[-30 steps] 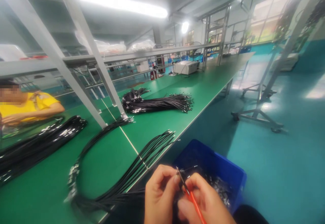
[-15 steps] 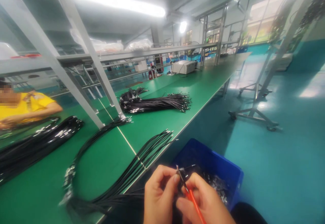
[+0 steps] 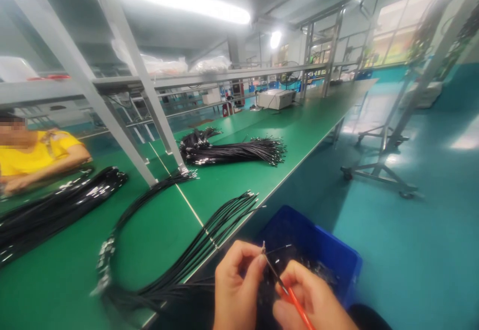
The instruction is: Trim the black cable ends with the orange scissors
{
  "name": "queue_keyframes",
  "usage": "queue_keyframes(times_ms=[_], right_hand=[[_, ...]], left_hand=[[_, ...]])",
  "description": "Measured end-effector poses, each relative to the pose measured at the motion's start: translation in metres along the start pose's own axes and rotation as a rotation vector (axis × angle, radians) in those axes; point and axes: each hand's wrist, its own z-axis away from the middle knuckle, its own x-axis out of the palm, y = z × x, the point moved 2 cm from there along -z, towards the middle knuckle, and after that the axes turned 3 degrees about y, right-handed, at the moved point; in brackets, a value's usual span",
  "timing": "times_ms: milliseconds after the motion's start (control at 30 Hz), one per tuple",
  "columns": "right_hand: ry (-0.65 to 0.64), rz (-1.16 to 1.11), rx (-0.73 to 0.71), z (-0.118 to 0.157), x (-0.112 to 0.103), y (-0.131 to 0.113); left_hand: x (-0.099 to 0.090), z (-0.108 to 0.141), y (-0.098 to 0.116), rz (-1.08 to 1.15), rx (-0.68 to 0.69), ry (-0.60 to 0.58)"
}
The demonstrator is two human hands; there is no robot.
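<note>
Just beyond the bench edge, my left hand (image 3: 239, 282) pinches the end of a black cable between thumb and forefinger. A small frayed-looking tip (image 3: 264, 247) pokes up above the fingertips. My right hand (image 3: 312, 295) is closed round a thin tool with a red handle (image 3: 299, 307). Its narrow dark metal end (image 3: 275, 272) reaches up to the cable tip at my left fingers; the tool's exact kind is unclear. On the bench to the left lies a bundle of black cables (image 3: 209, 235), with metal ends, curving toward my left hand.
Below my hands stands a blue bin (image 3: 337, 245) holding small scraps. Another cable pile (image 3: 235, 151) lies farther along the green bench (image 3: 149, 235). Metal shelf posts (image 3: 130, 51) rise from it. Across it, a person in yellow (image 3: 41, 155) sits by more cables (image 3: 63, 205).
My right hand has drawn a little down and to the right, away from my left, exposing more of the tool's metal end. My left hand keeps its pinch.
</note>
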Motion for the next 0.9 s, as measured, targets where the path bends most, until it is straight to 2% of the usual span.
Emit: queue_keyframes(times_ms=[233,400,600,667,733,833,900], right_hand=[[0.089,0.098,0.013,-0.004,0.0,-0.006],[0.08,0.122,0.056,-0.004,0.001,-0.008],[0.086,0.126,0.042,-0.003,-0.003,-0.005],[0.13,0.113,-0.002,0.0,-0.006,-0.004],[0.245,0.098,-0.092,0.001,-0.01,-0.005],[0.466,0.035,-0.31,0.001,-0.011,-0.011],[0.556,-0.017,-0.432,-0.003,-0.009,-0.015]], left_hand=[[0.002,0.002,0.001,-0.072,0.058,-0.008],[0.005,0.003,0.001,-0.088,0.088,0.004],[0.011,0.004,0.002,-0.029,0.033,0.086],[0.012,0.004,0.0,-0.028,0.001,0.08],[0.012,0.003,-0.003,-0.035,-0.043,0.047],[0.011,0.003,-0.007,-0.037,-0.096,-0.07],[0.01,0.004,-0.006,-0.044,-0.102,-0.131]])
